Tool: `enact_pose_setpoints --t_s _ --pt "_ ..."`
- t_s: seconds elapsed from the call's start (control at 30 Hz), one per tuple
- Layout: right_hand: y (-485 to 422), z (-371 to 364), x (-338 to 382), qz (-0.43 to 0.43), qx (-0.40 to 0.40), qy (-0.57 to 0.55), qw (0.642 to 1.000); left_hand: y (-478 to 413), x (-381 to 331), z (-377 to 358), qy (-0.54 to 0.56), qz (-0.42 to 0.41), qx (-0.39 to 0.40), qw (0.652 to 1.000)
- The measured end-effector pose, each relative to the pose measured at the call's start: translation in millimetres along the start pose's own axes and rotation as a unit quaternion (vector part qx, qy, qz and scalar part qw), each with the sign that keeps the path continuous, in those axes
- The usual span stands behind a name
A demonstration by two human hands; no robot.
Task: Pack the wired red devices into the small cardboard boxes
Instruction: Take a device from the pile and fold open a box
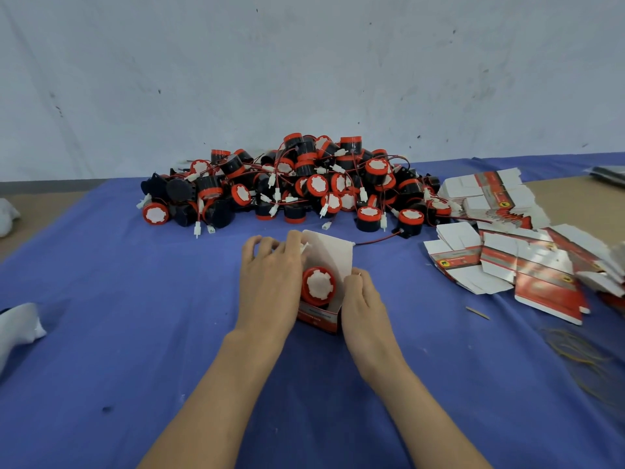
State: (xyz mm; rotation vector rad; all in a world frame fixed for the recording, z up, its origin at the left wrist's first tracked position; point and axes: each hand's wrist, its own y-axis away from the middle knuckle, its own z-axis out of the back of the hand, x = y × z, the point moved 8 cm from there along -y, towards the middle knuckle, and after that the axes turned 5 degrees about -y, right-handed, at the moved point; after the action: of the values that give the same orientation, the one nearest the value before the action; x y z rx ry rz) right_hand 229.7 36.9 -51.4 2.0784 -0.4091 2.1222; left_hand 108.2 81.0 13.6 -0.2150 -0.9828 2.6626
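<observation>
Head view: blue-covered table (135, 333), work at frame centre.
Red device (318, 284): seated in open small cardboard box (319, 318), white face up.
Left hand (270, 282): fingers curled round box's left side.
Right hand (363, 299): pinching box's right flap.
Device pile (304, 184): upper centre.
Flat boxes (507, 262): right.

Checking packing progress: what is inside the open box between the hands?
One red device sits in the box, white face up. Its lower body and the box floor are covered.

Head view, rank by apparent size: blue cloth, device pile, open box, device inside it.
1. blue cloth
2. device pile
3. open box
4. device inside it
Box is nearer, yet clearly smaller than the pile.
</observation>
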Motion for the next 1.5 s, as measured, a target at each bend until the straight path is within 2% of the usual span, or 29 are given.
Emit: enact_pose_setpoints --t_s 0.1,0.27,0.43,0.5,0.63,0.73,0.87,0.93,1.07,1.2,1.33,1.4,1.47,1.5 --pt "5 -10 0 0.013 0.006 0.004 1.0 3 -5 -11 0.01 -0.015 0.041 0.999" --pt "2 -11 -1 0.03 -0.001 0.004 1.0 1 -1 -17 0.099 0.016 0.082 0.992" --pt "0 -12 -1 0.043 -0.004 -0.013 0.999 8 -4 -20 0.096 -0.07 0.2 0.973" --pt "0 -14 1 0.055 0.0 0.004 0.998 11 3 -21 0.125 -0.056 0.225 0.965" --pt "-1 -13 -1 0.048 0.001 0.014 0.999 9 16 -10 0.168 -0.032 0.145 0.975" --pt "-1 -12 -1 0.051 0.002 0.016 0.999 7 25 -3 0.223 0.03 0.11 0.968" --pt "0 -12 -3 0.055 0.01 0.021 0.998 7 17 4 0.152 -0.024 0.077 0.985" --pt "0 -13 -3 0.061 0.013 0.023 0.998 9 14 -4 0.092 -0.047 0.103 0.989" --pt "0 -13 -2 0.068 0.013 0.025 0.997 13 17 -22 0.032 -0.016 0.166 0.985" --pt "-1 -13 -4 0.064 0.027 0.045 0.997 12 17 -22 -0.006 0.01 0.15 0.989" --pt "-2 -12 -6 0.052 0.048 0.05 0.996 12 17 -29 -0.029 -0.023 0.21 0.977" --pt "-4 -11 -4 0.058 0.054 0.057 0.995 11 19 -28 0.044 -0.025 0.247 0.968" --pt "-5 -9 -1 0.069 0.063 0.043 0.995 10 22 -20 0.226 0.02 0.232 0.946" --pt "-5 -8 0 0.069 0.073 0.026 0.995 10 27 -14 0.324 0.066 0.204 0.921"
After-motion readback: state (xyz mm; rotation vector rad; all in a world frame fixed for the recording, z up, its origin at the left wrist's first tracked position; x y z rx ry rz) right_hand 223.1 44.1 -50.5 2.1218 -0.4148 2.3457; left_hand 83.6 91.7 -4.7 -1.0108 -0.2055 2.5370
